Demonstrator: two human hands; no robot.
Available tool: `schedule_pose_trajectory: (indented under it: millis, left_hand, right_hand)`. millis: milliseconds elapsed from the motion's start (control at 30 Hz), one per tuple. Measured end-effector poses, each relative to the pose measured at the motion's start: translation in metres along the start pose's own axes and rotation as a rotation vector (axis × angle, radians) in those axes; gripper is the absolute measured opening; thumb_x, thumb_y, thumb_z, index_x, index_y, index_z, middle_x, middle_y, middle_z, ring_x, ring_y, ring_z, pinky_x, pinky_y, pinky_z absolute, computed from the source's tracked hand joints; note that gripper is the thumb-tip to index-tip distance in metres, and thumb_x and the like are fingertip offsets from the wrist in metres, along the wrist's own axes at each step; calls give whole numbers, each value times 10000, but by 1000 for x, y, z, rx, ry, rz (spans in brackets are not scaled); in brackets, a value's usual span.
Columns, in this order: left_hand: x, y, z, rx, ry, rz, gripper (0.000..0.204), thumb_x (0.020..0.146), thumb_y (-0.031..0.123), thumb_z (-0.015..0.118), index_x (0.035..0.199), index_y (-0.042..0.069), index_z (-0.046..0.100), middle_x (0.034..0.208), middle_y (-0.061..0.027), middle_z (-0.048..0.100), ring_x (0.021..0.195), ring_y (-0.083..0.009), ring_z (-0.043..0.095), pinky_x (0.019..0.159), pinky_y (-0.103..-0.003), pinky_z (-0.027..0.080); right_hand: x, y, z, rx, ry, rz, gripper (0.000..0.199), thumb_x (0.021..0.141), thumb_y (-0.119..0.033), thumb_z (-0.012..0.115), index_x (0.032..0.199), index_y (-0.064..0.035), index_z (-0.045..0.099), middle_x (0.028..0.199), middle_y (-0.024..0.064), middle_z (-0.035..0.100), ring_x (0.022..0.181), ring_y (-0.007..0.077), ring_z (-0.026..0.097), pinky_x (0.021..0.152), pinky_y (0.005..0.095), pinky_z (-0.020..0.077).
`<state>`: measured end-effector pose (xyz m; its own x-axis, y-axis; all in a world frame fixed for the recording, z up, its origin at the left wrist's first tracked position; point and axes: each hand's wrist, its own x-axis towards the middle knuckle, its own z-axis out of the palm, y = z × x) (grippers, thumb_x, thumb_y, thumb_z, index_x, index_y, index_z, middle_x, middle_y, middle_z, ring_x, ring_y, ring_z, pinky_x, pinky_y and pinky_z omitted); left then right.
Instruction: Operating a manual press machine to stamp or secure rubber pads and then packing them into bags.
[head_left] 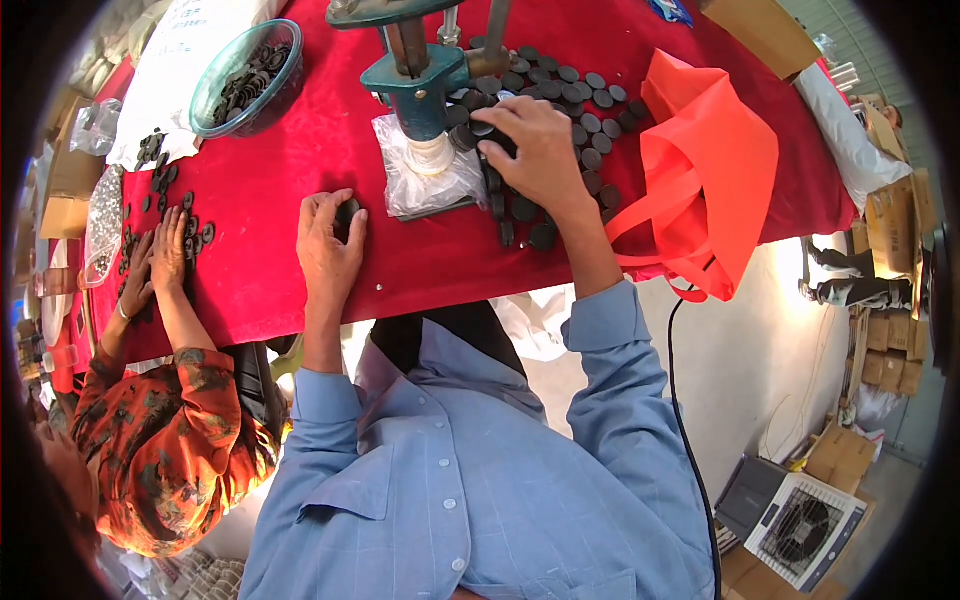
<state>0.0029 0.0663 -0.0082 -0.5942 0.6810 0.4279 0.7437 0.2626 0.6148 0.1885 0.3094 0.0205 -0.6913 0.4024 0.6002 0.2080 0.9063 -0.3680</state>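
My left hand point(332, 240) rests on the red tablecloth, its thumb and fingers closed round a small round black disc point(347, 210). To the right, my right hand point(540, 150) curls its thumb and fingers about another black disc point(484, 128) beside the press; the palm side is partly hidden. Between and beyond my hands stands a green hand press point(418, 105) with a whitish round head. It comes down on a base wrapped in clear plastic point(398, 180). Many loose black discs point(591, 123) lie around and behind my right hand.
An orange-red cloth bag point(700, 170) lies at the right table edge. At far left are a clear bowl point(292, 85) of dark pieces and a white sack point(160, 90). A co-worker's hands point(168, 250) lie among dark rings at left. A black cable point(680, 410) hangs near my right arm.
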Motion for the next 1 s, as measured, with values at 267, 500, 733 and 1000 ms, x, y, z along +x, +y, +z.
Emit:
schedule_pose_trajectory:
  millis: [267,500,733,1000]
  left_hand:
    - [-1,-1,2,-2,17,23,301,826,64,781,1116,48,702,1043,-133,621,929,-283,652,791,-358,551]
    - [-2,1,2,11,15,49,302,824,53,779,1115,42,701,1039,-138,620,924,-284,652,783,-358,551]
    - [-3,1,2,-1,3,23,303,821,50,784,1112,34,700,1049,-141,622,913,-278,653,766,-351,551]
    - [-4,10,-2,30,139,131,325,838,39,778,1150,33,686,1090,-132,651,962,-264,648,872,-353,530]
  right_hand:
    - [-9,19,1,-100,10,146,121,850,-203,722,956,-145,711,951,21,662,964,228,651,902,441,416]
    - [-27,24,-14,-70,107,242,138,844,-114,702,981,-110,715,932,62,667,899,265,660,841,421,461]
    - [-73,-64,-55,178,94,517,249,777,-162,797,986,-73,693,851,67,619,715,219,630,632,347,484]
    - [-120,-93,-20,-206,40,363,276,738,-197,831,955,-111,683,898,28,597,877,227,581,759,393,392]
